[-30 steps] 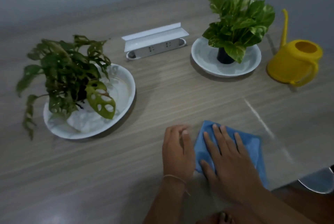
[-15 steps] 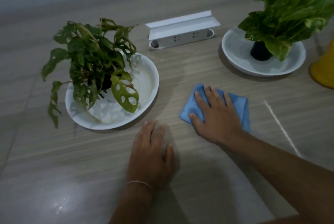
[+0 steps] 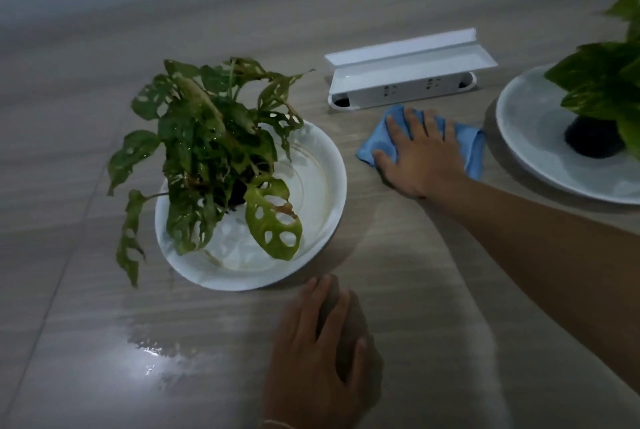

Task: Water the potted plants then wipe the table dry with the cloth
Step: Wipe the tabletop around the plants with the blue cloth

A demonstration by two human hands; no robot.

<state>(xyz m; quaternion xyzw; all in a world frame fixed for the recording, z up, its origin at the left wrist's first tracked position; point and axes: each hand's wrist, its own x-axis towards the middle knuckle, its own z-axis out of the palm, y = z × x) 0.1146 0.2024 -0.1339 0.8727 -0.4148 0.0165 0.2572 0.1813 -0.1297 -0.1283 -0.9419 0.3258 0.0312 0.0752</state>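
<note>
My right hand [image 3: 420, 155] lies flat with straight fingers on the folded blue cloth [image 3: 469, 143], pressing it to the wooden table [image 3: 415, 290] between the two plants. My left hand [image 3: 315, 352] rests palm down on the table near the front edge, just below the white plate. A holey-leaved plant [image 3: 207, 148] stands in a white plate [image 3: 318, 248] at centre left. At the right edge, a broad-leaved plant [image 3: 606, 82] in a dark pot [image 3: 588, 139] sits on a second white plate [image 3: 526, 138]. The watering can is out of view.
A white socket box [image 3: 405, 82] with its lid raised stands just behind the cloth. A wet, shiny patch [image 3: 152, 352] lies on the table at the front left. A grey wall runs along the back.
My right hand has slid the cloth away from me, up to the socket box. My left hand stays flat near the front. The view has shifted left, so the yellow can has left the frame.
</note>
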